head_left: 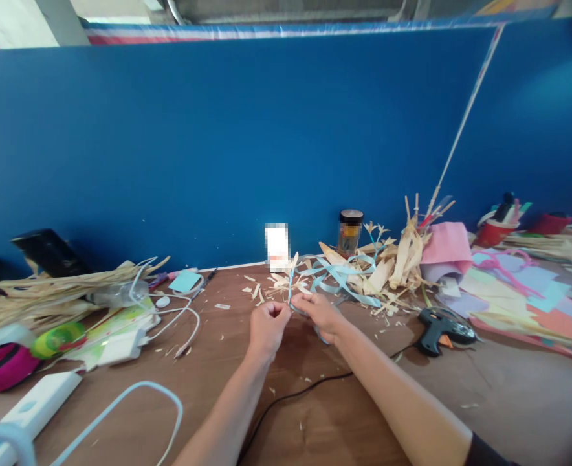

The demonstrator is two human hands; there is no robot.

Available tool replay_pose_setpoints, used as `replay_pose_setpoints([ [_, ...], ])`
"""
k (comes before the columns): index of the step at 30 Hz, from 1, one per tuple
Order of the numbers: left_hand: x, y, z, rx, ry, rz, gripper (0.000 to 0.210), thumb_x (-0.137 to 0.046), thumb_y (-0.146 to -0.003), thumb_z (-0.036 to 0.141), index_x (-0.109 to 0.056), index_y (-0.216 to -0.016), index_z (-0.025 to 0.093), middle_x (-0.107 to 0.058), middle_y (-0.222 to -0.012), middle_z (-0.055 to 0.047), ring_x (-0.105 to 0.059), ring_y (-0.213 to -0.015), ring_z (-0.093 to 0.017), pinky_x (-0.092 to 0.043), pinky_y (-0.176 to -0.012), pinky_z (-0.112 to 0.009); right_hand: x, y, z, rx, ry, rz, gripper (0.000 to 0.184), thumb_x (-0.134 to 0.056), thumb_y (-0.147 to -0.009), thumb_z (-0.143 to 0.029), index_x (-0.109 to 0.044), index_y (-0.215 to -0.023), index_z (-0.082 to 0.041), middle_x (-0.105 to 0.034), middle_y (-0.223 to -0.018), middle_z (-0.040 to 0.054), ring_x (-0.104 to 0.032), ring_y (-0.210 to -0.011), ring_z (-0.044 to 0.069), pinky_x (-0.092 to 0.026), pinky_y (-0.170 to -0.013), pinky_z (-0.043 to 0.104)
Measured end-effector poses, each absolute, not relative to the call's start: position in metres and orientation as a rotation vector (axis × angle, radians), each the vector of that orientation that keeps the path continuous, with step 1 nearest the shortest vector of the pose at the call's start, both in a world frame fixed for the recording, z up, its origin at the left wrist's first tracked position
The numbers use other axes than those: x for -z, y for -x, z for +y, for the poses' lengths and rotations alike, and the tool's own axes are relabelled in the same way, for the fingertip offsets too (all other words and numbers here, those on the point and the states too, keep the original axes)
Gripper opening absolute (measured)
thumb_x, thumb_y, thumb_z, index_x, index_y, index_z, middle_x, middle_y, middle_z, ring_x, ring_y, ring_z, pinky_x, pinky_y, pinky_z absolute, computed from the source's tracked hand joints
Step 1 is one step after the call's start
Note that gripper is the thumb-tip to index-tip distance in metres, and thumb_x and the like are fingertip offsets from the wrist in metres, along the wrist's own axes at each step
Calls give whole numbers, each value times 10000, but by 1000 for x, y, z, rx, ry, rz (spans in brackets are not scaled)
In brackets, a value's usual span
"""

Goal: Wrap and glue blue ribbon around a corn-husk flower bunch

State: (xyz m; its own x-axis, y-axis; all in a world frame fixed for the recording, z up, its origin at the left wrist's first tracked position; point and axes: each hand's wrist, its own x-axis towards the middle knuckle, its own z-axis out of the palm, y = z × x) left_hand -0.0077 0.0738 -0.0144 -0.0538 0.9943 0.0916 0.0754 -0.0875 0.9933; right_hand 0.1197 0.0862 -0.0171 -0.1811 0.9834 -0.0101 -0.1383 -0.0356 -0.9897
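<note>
Between my hands stands a thin light-blue-wrapped stem (290, 286), topped by a pale petal-like piece of dried husk. My left hand (268, 329) is closed, its thumb and fingertips pinching the stem's lower end. From the right, my right hand (319, 316) pinches at the same spot, with a bit of light blue ribbon showing under its fingers. A loose tangle of light blue ribbon (341, 275) lies just behind that hand. Pale husk scraps (255, 291) are scattered behind my left hand.
A black glue gun (439, 331) lies to the right, its cord crossing under my right forearm. Dried husks (405, 259) and a lidded jar (351, 236) stand behind. Coloured paper sheets (514, 291) lie far right. A power strip (41, 408) and white cables are at left.
</note>
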Motion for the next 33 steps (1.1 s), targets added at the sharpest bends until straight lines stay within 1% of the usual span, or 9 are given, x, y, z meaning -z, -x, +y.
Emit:
replay_pose_setpoints([
  [3, 14, 10, 74, -1296, -1439, 1349, 201, -584, -644, 327, -613, -607, 131, -547, -493, 22, -446, -455, -88, -337, -462, -196, 18, -120, 86, -1417, 1065, -1227, 190, -629, -639, -335, -617, -711, -160, -427, -490, -59, -302, -460, 67, -207, -446, 209],
  [6, 11, 11, 73, -1299, -1534, 1420, 190, -554, -661, 310, -622, -618, 138, -572, -520, 16, -461, -469, -96, -344, -481, -200, 16, -121, 86, -1372, 1078, -1229, 161, -629, -635, -308, -592, -629, -151, -408, -472, -67, -286, -463, 64, -219, -467, 215],
  [8, 10, 10, 72, -1291, -1582, 1465, 183, -542, -668, 296, -625, -624, 139, -589, -537, 8, -477, -487, -106, -349, -491, -204, 15, -121, 86, -1338, 1079, -1228, 169, -626, -633, -298, -571, -584, -146, -428, -487, -63, -306, -484, 66, -239, -494, 218],
  [12, 11, 9, 70, -1302, -1676, 1513, 168, -531, -682, 281, -624, -634, 150, -612, -571, -6, -511, -531, -129, -363, -528, -216, 15, -117, 85, -1301, 1083, -1211, 163, -627, -622, -282, -559, -573, -142, -475, -519, -54, -355, -522, 76, -268, -539, 226],
  [19, 16, 8, 67, -1311, -1839, 1594, 142, -521, -701, 277, -616, -657, 181, -615, -634, -22, -525, -592, -149, -355, -579, -233, 15, -111, 83, -1313, 1084, -1160, 135, -634, -594, -254, -604, -631, -128, -559, -573, -22, -444, -556, 98, -329, -594, 246],
  [23, 15, 11, 66, -1308, -1960, 1657, 125, -506, -716, 248, -574, -627, 194, -579, -625, -15, -497, -596, -147, -328, -574, -231, 15, -107, 81, -1309, 1083, -1141, 173, -645, -596, -290, -630, -665, -132, -593, -610, -3, -484, -597, 116, -358, -627, 254],
  [25, 15, 13, 66, -1262, -2093, 1711, 129, -486, -728, 221, -551, -619, 195, -560, -624, -17, -486, -595, -146, -313, -566, -231, 16, -105, 81, -1296, 1088, -1129, 194, -644, -604, -323, -631, -645, -134, -589, -598, -4, -483, -596, 119, -361, -619, 254],
  [30, 16, 10, 65, -1129, -2371, 1834, 153, -454, -761, 193, -542, -636, 189, -564, -673, -49, -498, -650, -165, -318, -598, -248, 21, -100, 81, -1244, 1114, -1060, 280, -619, -632, -413, -596, -567, -141, -531, -522, -20, -442, -544, 108, -349, -571, 252],
  [33, 17, 8, 64, -1068, -2469, 1853, 177, -434, -787, 195, -562, -664, 187, -575, -699, -65, -507, -690, -176, -327, -623, -254, 21, -98, 80, -1215, 1132, -1021, 307, -636, -614, -434, -560, -524, -150, -485, -476, -32, -404, -499, 97, -330, -531, 249],
])
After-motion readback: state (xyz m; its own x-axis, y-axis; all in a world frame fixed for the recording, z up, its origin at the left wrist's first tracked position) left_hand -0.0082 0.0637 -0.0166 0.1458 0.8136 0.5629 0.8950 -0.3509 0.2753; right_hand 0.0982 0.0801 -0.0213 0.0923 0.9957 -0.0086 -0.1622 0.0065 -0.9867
